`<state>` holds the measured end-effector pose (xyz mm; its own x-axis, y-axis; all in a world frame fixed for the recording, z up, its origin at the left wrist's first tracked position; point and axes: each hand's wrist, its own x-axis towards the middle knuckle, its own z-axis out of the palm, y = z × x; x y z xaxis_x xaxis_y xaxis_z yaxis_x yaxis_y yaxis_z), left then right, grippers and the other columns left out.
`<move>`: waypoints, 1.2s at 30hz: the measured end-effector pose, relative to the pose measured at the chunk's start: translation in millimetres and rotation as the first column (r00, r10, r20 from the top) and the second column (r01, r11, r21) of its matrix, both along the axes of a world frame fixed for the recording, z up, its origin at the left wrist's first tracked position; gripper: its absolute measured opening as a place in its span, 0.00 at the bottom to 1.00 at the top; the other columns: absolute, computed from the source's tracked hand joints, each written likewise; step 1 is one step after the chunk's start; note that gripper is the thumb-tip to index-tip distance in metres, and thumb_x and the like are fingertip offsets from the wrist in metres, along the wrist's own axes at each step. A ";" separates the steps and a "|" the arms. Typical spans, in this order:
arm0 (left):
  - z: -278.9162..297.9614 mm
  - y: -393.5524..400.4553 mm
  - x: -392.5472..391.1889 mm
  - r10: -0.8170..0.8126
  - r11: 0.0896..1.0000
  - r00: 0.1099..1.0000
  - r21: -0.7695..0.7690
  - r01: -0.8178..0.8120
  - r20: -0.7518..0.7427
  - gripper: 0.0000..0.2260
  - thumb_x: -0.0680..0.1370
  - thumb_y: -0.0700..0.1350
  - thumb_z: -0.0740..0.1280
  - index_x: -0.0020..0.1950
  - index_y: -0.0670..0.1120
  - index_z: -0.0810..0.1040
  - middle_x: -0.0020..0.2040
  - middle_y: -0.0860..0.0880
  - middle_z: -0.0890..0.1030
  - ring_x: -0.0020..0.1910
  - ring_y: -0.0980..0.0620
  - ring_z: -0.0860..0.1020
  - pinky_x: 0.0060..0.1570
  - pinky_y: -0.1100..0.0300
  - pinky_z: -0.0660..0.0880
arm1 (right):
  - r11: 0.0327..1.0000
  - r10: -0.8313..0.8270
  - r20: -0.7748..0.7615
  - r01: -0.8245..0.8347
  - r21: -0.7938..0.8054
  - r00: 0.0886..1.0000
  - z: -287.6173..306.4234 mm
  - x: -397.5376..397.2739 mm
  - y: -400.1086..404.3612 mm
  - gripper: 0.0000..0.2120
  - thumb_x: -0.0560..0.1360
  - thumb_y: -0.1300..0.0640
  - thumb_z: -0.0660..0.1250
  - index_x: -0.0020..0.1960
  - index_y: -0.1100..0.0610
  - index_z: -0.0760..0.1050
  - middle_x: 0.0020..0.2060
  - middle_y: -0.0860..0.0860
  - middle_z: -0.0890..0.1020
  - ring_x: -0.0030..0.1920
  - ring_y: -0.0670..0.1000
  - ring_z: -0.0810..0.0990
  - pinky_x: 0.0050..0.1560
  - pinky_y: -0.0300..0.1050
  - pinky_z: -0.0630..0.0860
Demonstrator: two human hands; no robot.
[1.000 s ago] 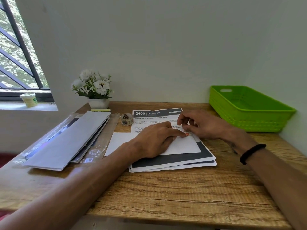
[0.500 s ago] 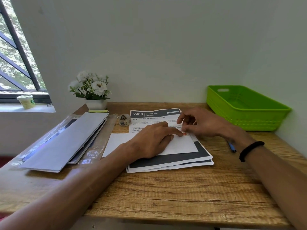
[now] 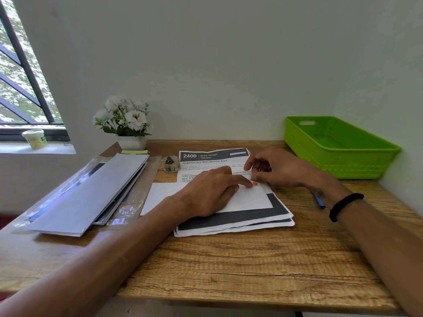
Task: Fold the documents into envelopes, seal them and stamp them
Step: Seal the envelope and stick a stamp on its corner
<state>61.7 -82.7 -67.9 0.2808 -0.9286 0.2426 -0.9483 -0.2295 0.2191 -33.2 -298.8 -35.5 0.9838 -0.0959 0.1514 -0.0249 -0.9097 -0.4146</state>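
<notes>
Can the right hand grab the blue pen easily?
Probably yes. The blue pen lies on the table beside the right wrist, with nothing over it, but the right hand is busy at the white envelope.

Plain pale wall [image 3: 229, 65] meeting a side wall at right, wooden desk [image 3: 229, 266] with strong grain, dark-barred window [image 3: 20, 72] at left with blurred greenery beyond, white sill [image 3: 34, 148], daylight from the left, perhaps reddish floor [image 3: 6, 219] low left
</notes>
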 end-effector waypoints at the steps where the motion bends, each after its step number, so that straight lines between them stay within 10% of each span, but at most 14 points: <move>1: 0.2 -0.2 0.0 0.000 1.000 1.000 0.004 0.000 0.001 0.17 0.87 0.47 0.57 0.74 0.62 0.74 0.53 0.53 0.74 0.50 0.52 0.75 0.52 0.53 0.74 | 1.000 -0.002 0.003 0.002 -0.005 1.000 0.2 -0.2 0.2 0.10 0.76 0.55 0.75 0.56 0.48 0.82 0.44 0.44 0.85 0.47 0.44 0.83 0.56 0.50 0.81; 21: 0.6 0.3 -0.7 0.020 1.000 1.000 0.018 -0.019 -0.008 0.17 0.87 0.48 0.57 0.74 0.63 0.74 0.58 0.51 0.76 0.54 0.50 0.77 0.58 0.50 0.76 | 0.988 -0.128 0.027 0.125 0.087 0.991 4.3 -9.1 -12.1 0.07 0.75 0.59 0.75 0.49 0.48 0.84 0.48 0.44 0.85 0.50 0.44 0.83 0.56 0.43 0.80; 36: 4.0 -11.4 -0.9 0.092 0.995 0.995 -0.028 -0.091 0.036 0.16 0.86 0.57 0.57 0.71 0.62 0.77 0.56 0.53 0.85 0.52 0.53 0.80 0.55 0.53 0.78 | 0.992 -0.059 -0.024 0.062 0.108 0.998 -12.9 -22.1 -12.3 0.07 0.73 0.41 0.76 0.50 0.39 0.87 0.46 0.41 0.87 0.46 0.39 0.83 0.54 0.50 0.83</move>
